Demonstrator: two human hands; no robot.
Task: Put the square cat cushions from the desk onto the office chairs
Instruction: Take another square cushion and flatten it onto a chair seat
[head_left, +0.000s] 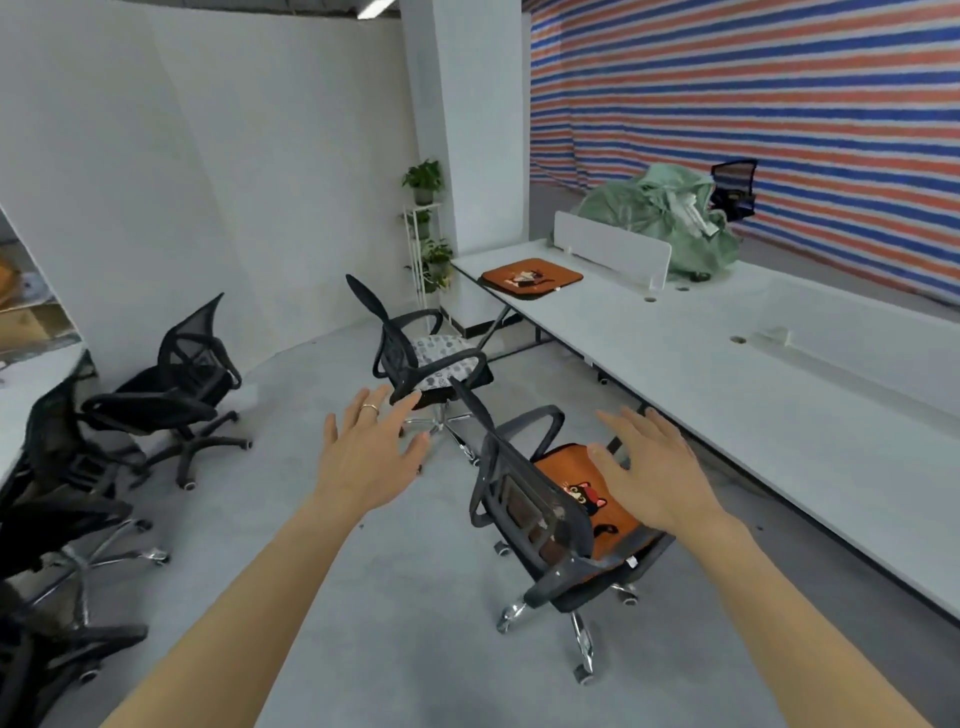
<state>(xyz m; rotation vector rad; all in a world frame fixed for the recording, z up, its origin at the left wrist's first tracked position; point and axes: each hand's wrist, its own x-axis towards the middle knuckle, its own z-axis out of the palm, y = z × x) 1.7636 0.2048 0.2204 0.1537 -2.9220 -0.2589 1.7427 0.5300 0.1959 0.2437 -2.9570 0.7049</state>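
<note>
- Hovering in mid-air at the centre of the frame, the left hand (371, 457) is spread wide, palm down, its fingers (370, 410) straight and well apart, gripping nothing; a ring sits on one of them.
- Over to the right of centre, the right hand (660, 478) is just as flat and splayed, fingers apart, nothing held.
- And there is the near cushion (610, 525), orange with a black cat on it, lying flat on the seat of the near chair (524, 493), lower centre-right. The right hand overlaps its upper edge in this view, but I cannot tell whether the palm touches it or floats above.
- The left hand is well apart from that cushion, with the chair's mesh backrest between them.
- Look to the upper middle: the far cushion (531, 278), orange too, cat print up, lies on the corner of the long white counter (727, 410), well away from both hands.
- Between the two, the middle chair (410, 358) carries a grey patterned cushion (441, 356) on its seat, just above the left fingertips in the frame.
- More black chairs (176, 384) crowd the left edge. Upper right, a green bag (660, 218) slumps behind a white divider (608, 244) on the counter, before a striped tarp (753, 104).
</note>
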